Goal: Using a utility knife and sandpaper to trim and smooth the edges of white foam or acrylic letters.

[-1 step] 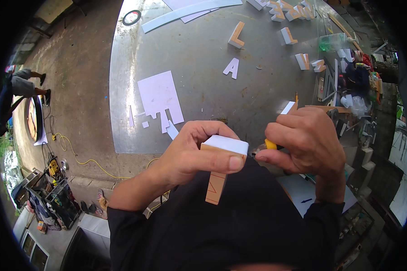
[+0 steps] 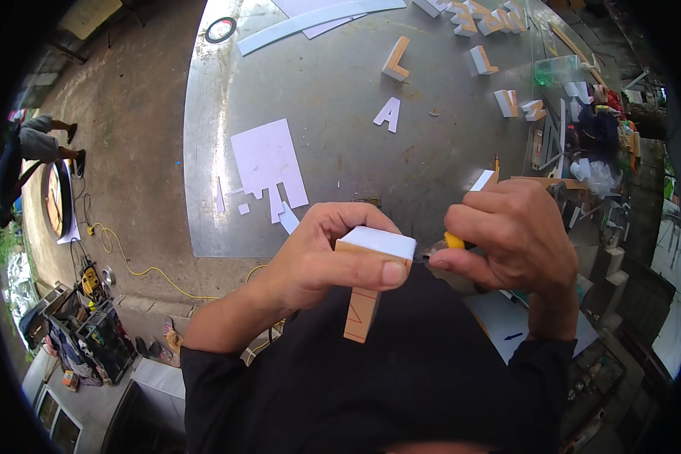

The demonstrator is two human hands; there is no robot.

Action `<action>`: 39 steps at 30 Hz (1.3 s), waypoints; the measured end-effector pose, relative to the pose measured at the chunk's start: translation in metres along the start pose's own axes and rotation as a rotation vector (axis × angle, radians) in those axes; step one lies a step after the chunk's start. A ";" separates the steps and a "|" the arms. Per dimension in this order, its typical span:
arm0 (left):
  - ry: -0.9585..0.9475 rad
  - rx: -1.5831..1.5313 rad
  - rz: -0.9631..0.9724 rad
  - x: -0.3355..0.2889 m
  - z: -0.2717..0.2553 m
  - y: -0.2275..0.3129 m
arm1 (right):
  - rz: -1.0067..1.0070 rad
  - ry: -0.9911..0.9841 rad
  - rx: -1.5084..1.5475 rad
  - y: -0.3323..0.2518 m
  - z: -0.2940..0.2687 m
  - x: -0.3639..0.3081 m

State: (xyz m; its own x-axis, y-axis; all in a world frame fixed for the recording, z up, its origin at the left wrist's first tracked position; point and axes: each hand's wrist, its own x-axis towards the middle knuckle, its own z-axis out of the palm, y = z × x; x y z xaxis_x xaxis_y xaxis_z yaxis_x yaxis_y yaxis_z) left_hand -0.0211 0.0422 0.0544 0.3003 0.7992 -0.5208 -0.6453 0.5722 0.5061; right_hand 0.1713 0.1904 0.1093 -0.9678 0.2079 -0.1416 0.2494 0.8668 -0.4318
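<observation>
My left hand is wrapped round a block letter with white sides and a brown face marked with red lines. Its thumb presses along the block, and part of the letter hides behind my fingers. My right hand is closed round a yellow utility knife, mostly covered by the fingers. The knife's metal tip points left, close to the right end of the block; whether it touches cannot be made out. Beyond my hands, a flat white letter A and a brown-faced L-shaped block lie on the metal table.
A cut white sheet with scraps lies left of centre. More block letters stand at the far right, near a green clear bottle and mixed clutter. A yellow cable crosses the floor at left, where another person stands.
</observation>
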 end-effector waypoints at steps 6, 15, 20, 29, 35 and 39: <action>-0.026 0.024 0.163 -0.018 -0.008 0.004 | 0.099 -0.031 -0.071 0.020 0.009 -0.006; -0.020 -0.091 0.192 -0.012 -0.011 0.008 | -0.058 0.086 0.219 0.004 -0.009 0.001; -0.003 -0.030 0.123 -0.013 -0.007 0.010 | -0.076 0.084 0.238 0.002 -0.006 0.010; -0.074 -0.098 0.143 -0.012 -0.006 0.010 | -0.089 0.092 0.199 -0.001 -0.005 0.017; -0.091 -0.115 0.152 -0.010 -0.007 0.006 | -0.075 0.062 0.226 0.000 -0.004 0.016; -0.111 -0.101 0.143 -0.010 -0.006 0.007 | -0.081 0.057 0.253 0.000 -0.003 0.015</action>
State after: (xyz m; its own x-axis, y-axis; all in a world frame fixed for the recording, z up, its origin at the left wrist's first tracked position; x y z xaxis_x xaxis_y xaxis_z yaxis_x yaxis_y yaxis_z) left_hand -0.0327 0.0366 0.0588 0.2725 0.8896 -0.3664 -0.7522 0.4345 0.4954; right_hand 0.1571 0.1946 0.1096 -0.9835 0.1736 -0.0505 0.1644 0.7424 -0.6495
